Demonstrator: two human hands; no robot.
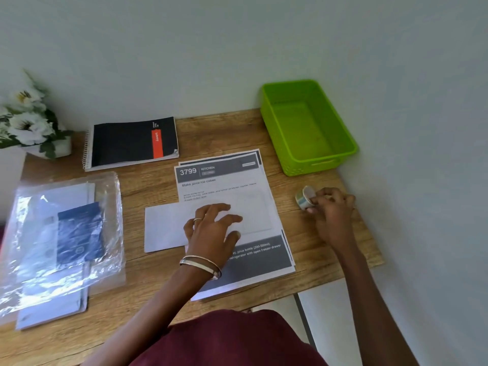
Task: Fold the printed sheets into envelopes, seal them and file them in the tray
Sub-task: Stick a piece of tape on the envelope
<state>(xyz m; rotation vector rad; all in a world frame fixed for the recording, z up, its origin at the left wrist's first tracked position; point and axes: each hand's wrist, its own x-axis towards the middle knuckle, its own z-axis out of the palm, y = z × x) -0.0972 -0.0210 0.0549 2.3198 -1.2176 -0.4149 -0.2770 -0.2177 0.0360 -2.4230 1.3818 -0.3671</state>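
Looks like the sealing step; left hand point(211, 228) spread flat, pinning a white envelope point(165, 227) on the printed sheets point(232, 186); right hand point(331, 207) pinching what's probably a tape roll point(303, 198); next needs a strip peeled; green tray point(340, 151) sits empty.

Top printed sheet point(224, 186) reads "3799", "KITCHEN", "Make juice ice cubes", notebook point(132, 141) lettering unreadable

Bare forearms without sleeves, thin silver metal bangles point(201, 263) on the left wrist, slim silver ring point(197, 220) on a left hand point(211, 228) finger, dark maroon fabric garment point(232, 339) below
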